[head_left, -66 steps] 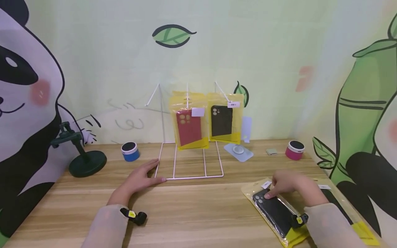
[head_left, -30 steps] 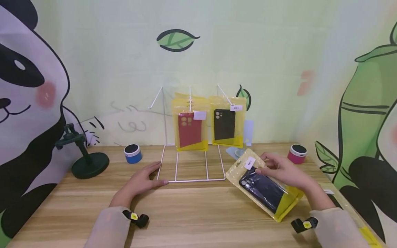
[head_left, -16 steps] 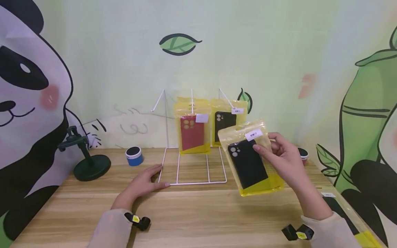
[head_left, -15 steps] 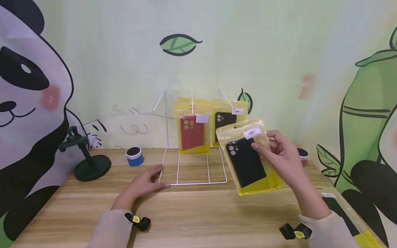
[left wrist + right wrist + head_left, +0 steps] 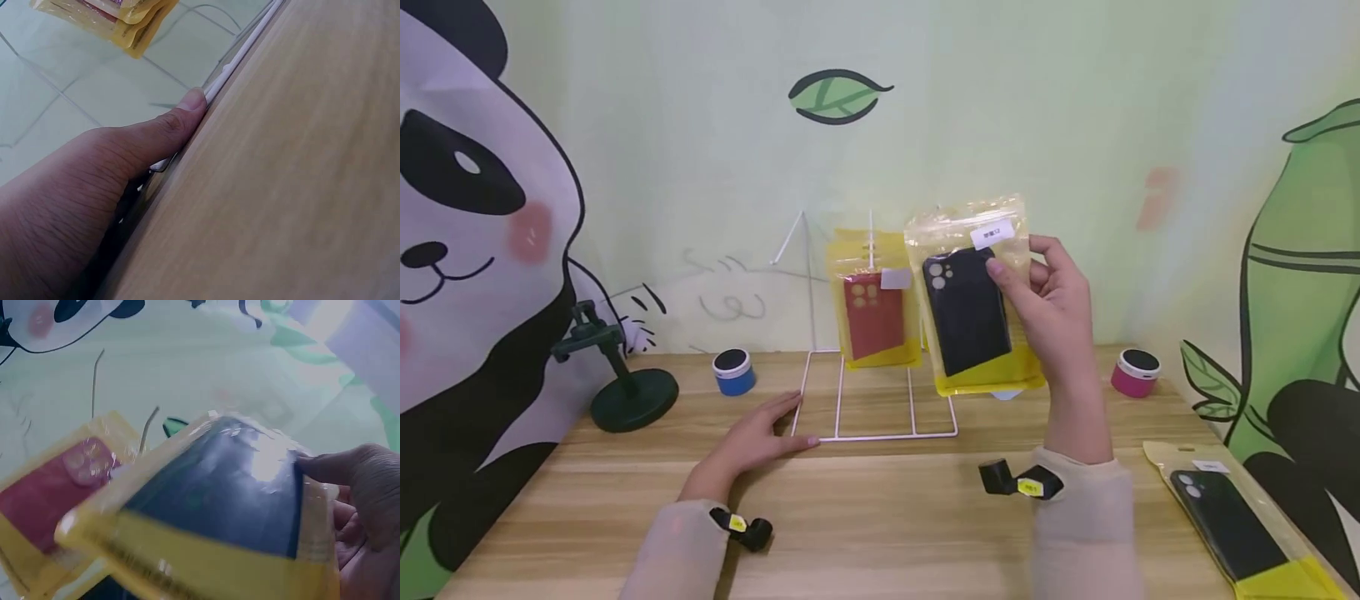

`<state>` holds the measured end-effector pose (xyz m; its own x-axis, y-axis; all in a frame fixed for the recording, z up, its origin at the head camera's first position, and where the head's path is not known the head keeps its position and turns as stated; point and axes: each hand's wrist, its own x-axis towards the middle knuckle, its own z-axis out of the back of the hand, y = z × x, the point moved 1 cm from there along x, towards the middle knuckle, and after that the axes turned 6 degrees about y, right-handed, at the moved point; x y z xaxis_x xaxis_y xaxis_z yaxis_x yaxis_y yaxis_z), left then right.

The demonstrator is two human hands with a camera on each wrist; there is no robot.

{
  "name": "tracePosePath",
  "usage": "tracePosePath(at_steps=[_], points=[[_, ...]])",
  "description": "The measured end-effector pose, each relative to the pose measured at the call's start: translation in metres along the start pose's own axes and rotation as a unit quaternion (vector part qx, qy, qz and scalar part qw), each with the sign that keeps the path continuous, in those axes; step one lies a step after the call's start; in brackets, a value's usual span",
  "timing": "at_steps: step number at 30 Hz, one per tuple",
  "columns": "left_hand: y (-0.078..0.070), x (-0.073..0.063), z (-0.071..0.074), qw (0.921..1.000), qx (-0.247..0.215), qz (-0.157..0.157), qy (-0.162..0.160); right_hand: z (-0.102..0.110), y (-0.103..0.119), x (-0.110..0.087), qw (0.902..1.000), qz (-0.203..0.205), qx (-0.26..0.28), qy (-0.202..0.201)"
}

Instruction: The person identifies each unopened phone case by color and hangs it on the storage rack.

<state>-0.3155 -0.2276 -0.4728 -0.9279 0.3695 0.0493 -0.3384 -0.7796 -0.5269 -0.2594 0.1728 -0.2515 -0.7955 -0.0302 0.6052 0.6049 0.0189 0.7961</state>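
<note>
My right hand (image 5: 1063,308) pinches the right edge of a yellow-backed clear bag with a black phone case (image 5: 966,312) in it, thumb in front. The bag is raised nearly upright before the right hook of a white wire rack (image 5: 887,437), hiding most of that hook and the pack hung there. From the middle hook hangs a bagged red phone case (image 5: 874,317), also seen in the right wrist view. My left hand (image 5: 752,442) rests at the rack's front left corner, fingers extended; its thumb (image 5: 181,112) lies on the white wire.
Another bagged black phone case (image 5: 1232,525) lies at the table's right edge. A dark green stand (image 5: 634,400) and a blue round speaker-like object (image 5: 733,375) stand at left, a pink one (image 5: 1135,375) at back right. The rack's left hook (image 5: 787,237) sticks forward.
My right hand has picked the bagged black phone case up from the table, turned it upright and brought it up and left toward the right hook. The left hand stays on the rack.
</note>
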Motion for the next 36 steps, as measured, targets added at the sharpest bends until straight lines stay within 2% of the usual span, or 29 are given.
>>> tracePosePath(at_steps=[5, 12, 17, 26, 36], points=[[0.001, 0.001, 0.003, 1.0000, 0.007, 0.002, -0.006, 0.013, -0.019, 0.005, 0.9985, -0.052, -0.010, 0.014], [0.004, 0.003, 0.004, 0.9999, 0.014, -0.003, -0.004, 0.026, -0.031, 0.007, 0.9957, -0.086, -0.028, 0.018], [0.006, 0.003, 0.002, 0.9998, 0.014, -0.006, -0.011, 0.029, -0.033, 0.008, 0.9947, -0.093, -0.035, 0.026], [0.005, 0.004, -0.002, 0.9999, 0.011, -0.002, -0.010, 0.041, -0.036, 0.005, 0.9929, -0.105, -0.013, 0.055], [0.000, 0.003, -0.003, 1.0000, 0.008, 0.003, -0.003, 0.042, -0.045, 0.006, 0.9894, -0.119, -0.062, 0.056]])
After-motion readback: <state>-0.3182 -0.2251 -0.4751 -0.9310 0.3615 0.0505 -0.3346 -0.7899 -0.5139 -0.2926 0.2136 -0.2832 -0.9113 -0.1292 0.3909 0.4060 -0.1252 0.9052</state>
